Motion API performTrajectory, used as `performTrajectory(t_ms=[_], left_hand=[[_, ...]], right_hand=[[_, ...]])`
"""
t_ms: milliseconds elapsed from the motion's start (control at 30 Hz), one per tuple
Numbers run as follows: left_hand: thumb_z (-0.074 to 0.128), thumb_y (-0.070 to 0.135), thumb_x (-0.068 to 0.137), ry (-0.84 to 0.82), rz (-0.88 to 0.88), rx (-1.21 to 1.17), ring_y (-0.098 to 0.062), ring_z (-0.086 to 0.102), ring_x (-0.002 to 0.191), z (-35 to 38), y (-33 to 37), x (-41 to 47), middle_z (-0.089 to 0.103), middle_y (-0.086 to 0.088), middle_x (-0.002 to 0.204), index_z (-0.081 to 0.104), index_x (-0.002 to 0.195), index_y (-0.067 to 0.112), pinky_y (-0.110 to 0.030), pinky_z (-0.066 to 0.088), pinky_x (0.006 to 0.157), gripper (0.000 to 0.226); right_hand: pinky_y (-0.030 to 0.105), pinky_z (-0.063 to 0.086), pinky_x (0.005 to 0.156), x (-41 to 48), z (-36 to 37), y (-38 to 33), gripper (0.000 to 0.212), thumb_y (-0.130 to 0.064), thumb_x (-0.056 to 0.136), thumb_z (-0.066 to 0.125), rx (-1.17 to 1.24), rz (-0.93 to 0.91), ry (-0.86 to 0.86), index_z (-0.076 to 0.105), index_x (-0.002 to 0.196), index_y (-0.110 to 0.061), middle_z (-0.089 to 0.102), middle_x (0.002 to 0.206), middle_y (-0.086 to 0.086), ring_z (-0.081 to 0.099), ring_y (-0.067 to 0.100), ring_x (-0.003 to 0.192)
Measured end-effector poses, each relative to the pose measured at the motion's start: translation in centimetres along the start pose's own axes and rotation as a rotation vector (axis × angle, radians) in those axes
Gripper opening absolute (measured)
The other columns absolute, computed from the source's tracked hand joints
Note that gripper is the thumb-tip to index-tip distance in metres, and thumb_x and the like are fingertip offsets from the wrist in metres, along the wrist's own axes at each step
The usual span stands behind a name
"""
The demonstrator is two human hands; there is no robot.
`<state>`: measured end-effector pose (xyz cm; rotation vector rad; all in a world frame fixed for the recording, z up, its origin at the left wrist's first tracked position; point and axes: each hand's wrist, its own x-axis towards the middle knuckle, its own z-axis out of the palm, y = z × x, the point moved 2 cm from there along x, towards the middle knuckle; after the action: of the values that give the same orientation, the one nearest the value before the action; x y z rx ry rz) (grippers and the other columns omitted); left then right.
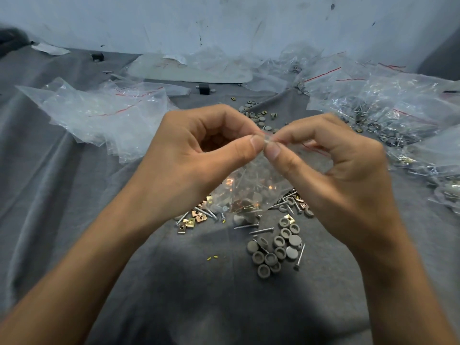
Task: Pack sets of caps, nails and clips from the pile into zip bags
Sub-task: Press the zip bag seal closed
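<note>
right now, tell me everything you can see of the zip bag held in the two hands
The zip bag is of thin clear plastic, with a red line along its top. The left hand and right hand pinch that top edge between thumb and forefinger, so it hangs upright above the loose pile. Grey caps, nails and coppery clips sit in its lower part. Whether the zip is sealed cannot be told.
</note>
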<state>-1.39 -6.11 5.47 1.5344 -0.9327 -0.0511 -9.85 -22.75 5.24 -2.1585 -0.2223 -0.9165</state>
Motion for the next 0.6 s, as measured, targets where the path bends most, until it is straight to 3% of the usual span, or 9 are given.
performTrajectory(t_ms=[100, 267, 333, 400, 500, 600], left_hand=[[0.072, 0.018, 0.088, 0.033, -0.005, -0.008, -0.020, 0.060, 0.071, -0.3, -0.1, 0.0, 0.072, -0.015, 0.084, 0.072, 0.088, 0.015, -0.038, 0.047, 0.062, 0.003], [0.070, 0.019, 0.088, 0.044, -0.031, -0.003, -0.015, 0.061, 0.072, -0.8, -0.3, 0.0, 0.071, -0.012, 0.083, 0.070, 0.088, 0.016, -0.028, 0.049, 0.066, 0.003], [0.072, 0.023, 0.087, 0.025, -0.040, -0.001, -0.019, 0.060, 0.070, -0.7, -0.4, 0.0, 0.071, -0.009, 0.083, 0.071, 0.090, 0.019, -0.032, 0.049, 0.063, 0.005], [0.075, 0.027, 0.086, 0.000, -0.035, 0.013, -0.035, 0.059, 0.068, -0.5, -0.3, 0.0, 0.073, -0.013, 0.088, 0.074, 0.094, 0.022, -0.043, 0.047, 0.059, 0.009], [0.074, 0.029, 0.086, 0.004, 0.007, 0.045, -0.043, 0.062, 0.073, -0.3, -0.3, 0.0, 0.074, -0.013, 0.087, 0.076, 0.094, 0.021, -0.050, 0.048, 0.060, 0.012], [0.073, 0.029, 0.085, 0.044, 0.016, 0.031, -0.035, 0.062, 0.069, -0.4, -0.3, 0.1, 0.074, -0.011, 0.085, 0.075, 0.092, 0.021, -0.042, 0.049, 0.059, 0.010]], right_hand=[[0.020, 0.051, 0.076, 0.0, -0.2, 0.5, 0.011, -0.026, 0.090, 0.078, 0.095, 0.081, -0.008, 0.073, 0.099, -0.024, 0.073, 0.090, -0.011, 0.069, 0.006, 0.084], [0.031, 0.055, 0.062, 0.0, -0.1, 1.1, 0.004, -0.019, 0.093, 0.075, 0.178, 0.114, -0.014, 0.071, 0.092, -0.017, 0.071, 0.081, -0.001, 0.067, 0.016, 0.069], [0.025, 0.051, 0.061, -0.1, 0.2, 1.0, 0.004, -0.020, 0.094, 0.073, 0.200, 0.106, -0.031, 0.070, 0.093, -0.018, 0.070, 0.081, -0.003, 0.064, 0.010, 0.067], [0.016, 0.047, 0.064, -0.1, 0.4, 0.9, 0.004, -0.021, 0.095, 0.072, 0.212, 0.093, -0.049, 0.069, 0.093, -0.022, 0.070, 0.079, -0.010, 0.062, -0.001, 0.069], [0.010, 0.045, 0.066, -0.2, 0.7, 1.0, 0.004, -0.021, 0.094, 0.073, 0.241, 0.096, -0.069, 0.070, 0.093, -0.023, 0.070, 0.079, -0.015, 0.064, -0.001, 0.070], [0.030, 0.054, 0.062, -0.2, 0.5, 1.3, 0.017, -0.032, 0.084, 0.078, 0.336, 0.195, -0.067, 0.072, 0.096, -0.022, 0.076, 0.086, -0.003, 0.069, 0.019, 0.071]])
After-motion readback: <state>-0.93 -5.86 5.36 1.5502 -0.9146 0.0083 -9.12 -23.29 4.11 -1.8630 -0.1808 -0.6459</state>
